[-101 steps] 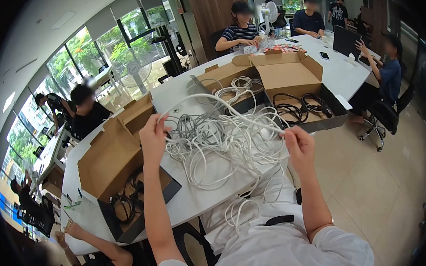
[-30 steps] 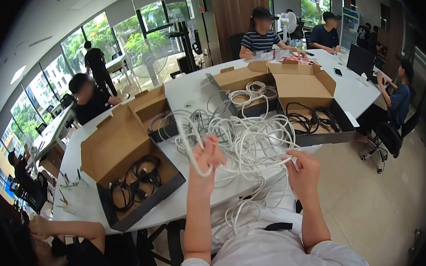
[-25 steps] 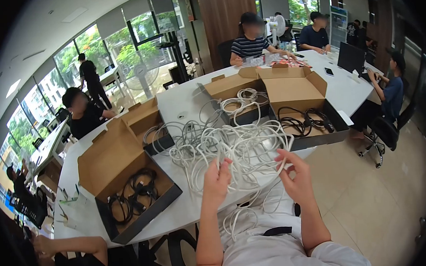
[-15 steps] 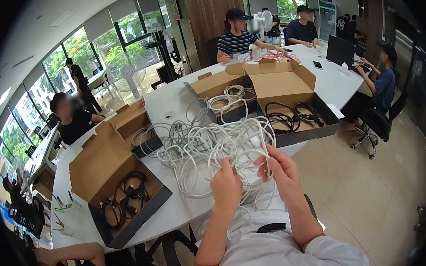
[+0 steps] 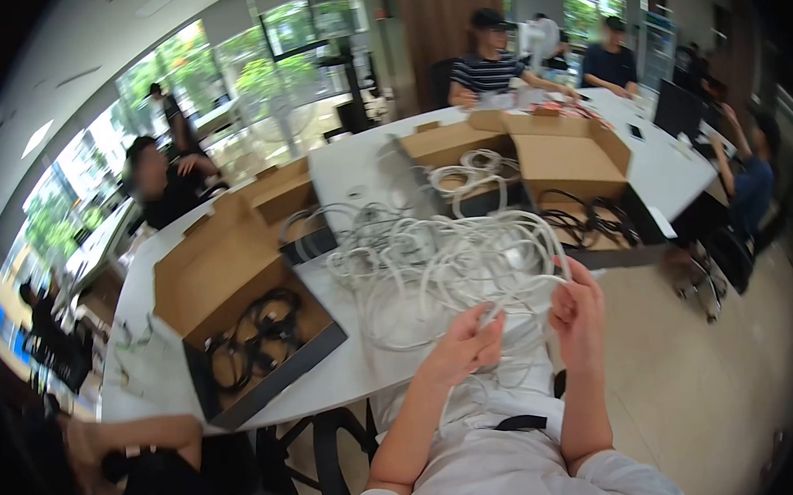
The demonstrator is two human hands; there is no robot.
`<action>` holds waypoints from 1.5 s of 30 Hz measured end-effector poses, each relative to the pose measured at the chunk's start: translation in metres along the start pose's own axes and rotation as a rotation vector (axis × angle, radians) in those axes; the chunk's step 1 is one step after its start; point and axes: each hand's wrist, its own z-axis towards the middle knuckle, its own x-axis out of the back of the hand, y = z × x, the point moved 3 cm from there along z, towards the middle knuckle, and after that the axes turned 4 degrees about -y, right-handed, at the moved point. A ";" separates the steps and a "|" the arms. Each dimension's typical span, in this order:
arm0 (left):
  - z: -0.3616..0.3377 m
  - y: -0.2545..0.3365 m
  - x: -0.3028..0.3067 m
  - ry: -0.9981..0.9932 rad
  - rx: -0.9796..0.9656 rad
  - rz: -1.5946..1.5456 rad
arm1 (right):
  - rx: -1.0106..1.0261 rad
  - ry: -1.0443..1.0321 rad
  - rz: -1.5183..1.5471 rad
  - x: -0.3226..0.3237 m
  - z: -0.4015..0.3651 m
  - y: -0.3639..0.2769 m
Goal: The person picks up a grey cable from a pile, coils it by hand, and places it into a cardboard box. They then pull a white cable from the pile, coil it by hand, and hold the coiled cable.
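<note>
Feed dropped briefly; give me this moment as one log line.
left hand: grips white cables | right hand: grips same cables | cables: heaped on table edge | cardboard box: black cables inside

1. Left grip (image 5: 464, 345) is up in front of the chest, fingers curled in and thumb pressed against them. It's a closed pinch, knuckles turned up and to the right.
2. Left forearm (image 5: 416, 419) is bare, slanting up and to the right from the lower middle of the view, wrist in line with it.
3. Right grip (image 5: 578, 313) sits just beside the left one and slightly higher, palm facing left, fingers folded shut.
4. Right forearm (image 5: 583, 408) rises almost vertical, elbow low by the body.
5. The two grips are near each other but apart, with a narrow gap between the knuckles.
6. Both elbows are bent, upper arms close to the torso.
</note>
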 end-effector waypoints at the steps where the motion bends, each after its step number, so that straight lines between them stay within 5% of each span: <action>1: 0.001 -0.003 0.000 0.080 0.016 0.090 | 0.012 0.020 -0.026 0.000 -0.001 0.000; 5: -0.001 0.008 -0.003 0.241 0.051 0.297 | 0.154 0.063 -0.228 -0.001 0.007 0.014; 11: -0.033 0.031 -0.013 0.493 -0.085 0.986 | -0.005 -0.378 -0.294 -0.020 0.004 0.033; 20: -0.049 0.052 -0.016 0.783 -0.467 1.493 | 0.015 -0.642 -0.531 -0.060 0.007 0.035; 26: -0.047 0.053 -0.006 0.791 -0.468 1.926 | 0.051 -0.688 -0.647 -0.053 0.029 0.045; 29: -0.038 0.075 -0.018 0.751 -0.743 2.202 | 0.057 -0.656 -0.676 -0.053 0.035 0.045; 32: -0.032 0.086 -0.020 0.599 -0.636 2.363 | 0.029 -0.679 -0.720 -0.053 0.037 0.042; 35: -0.029 0.096 -0.027 0.497 -0.661 2.386 | 0.033 -0.695 -0.750 -0.056 0.032 0.032; 39: -0.031 0.087 -0.016 0.342 -0.733 2.009 | 0.215 -0.720 -0.734 -0.051 0.029 0.021; 45: -0.032 0.069 -0.011 0.430 -0.389 1.241 | 0.481 -0.574 -0.723 -0.060 0.017 0.003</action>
